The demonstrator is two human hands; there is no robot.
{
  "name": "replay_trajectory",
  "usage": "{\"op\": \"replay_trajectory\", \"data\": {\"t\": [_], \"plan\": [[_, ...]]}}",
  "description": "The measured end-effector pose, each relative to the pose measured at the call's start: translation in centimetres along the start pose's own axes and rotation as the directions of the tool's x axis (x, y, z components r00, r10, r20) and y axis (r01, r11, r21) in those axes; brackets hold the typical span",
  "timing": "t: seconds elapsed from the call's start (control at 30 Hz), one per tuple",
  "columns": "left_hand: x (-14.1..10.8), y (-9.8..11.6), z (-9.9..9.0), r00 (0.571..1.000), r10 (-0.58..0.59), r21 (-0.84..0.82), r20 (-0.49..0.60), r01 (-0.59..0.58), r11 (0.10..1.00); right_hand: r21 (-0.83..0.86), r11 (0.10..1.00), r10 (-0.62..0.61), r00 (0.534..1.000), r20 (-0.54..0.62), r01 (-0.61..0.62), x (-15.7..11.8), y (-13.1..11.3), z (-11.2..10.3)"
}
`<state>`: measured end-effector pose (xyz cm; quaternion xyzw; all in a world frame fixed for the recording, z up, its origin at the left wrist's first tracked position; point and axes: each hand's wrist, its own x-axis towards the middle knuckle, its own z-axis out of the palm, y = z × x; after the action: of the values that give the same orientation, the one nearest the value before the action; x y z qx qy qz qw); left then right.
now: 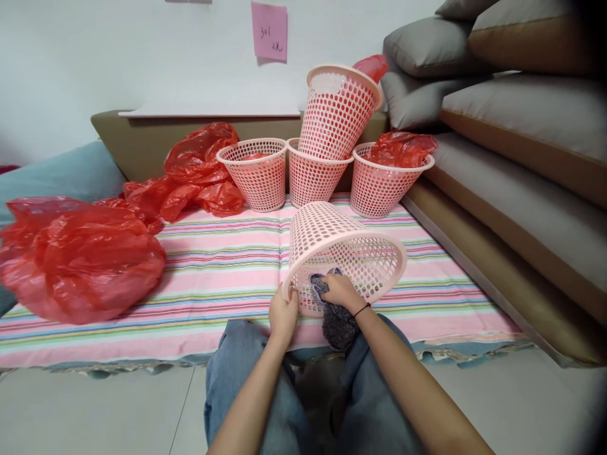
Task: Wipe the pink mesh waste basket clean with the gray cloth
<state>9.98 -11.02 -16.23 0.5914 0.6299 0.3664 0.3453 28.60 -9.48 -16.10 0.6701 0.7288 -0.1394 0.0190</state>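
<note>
A pink perforated basket lies tilted on the striped cloth, its mouth facing me. My left hand grips the rim at its lower left. Inside the mouth, my right hand is closed on a dark grey cloth, which hangs out over the lower rim. Behind stand a pink basket on the left, another in the middle with a further basket stacked tilted in it, and one on the right. Red plastic shows in these baskets.
The striped cloth covers the seat. A large red plastic bag lies at the left, with more red bags behind it. Grey and brown cushions are piled at the right. A pink note is on the wall.
</note>
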Motion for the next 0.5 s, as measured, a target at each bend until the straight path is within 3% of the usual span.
{"op": "replay_trajectory", "data": {"t": [0.5], "plan": [[0.1, -0.3, -0.1, 0.999, -0.033, 0.035, -0.009, 0.033, 0.999, 0.041, 0.999, -0.008, 0.999, -0.04, 0.01, -7.4, -2.2, 1.1]]}}
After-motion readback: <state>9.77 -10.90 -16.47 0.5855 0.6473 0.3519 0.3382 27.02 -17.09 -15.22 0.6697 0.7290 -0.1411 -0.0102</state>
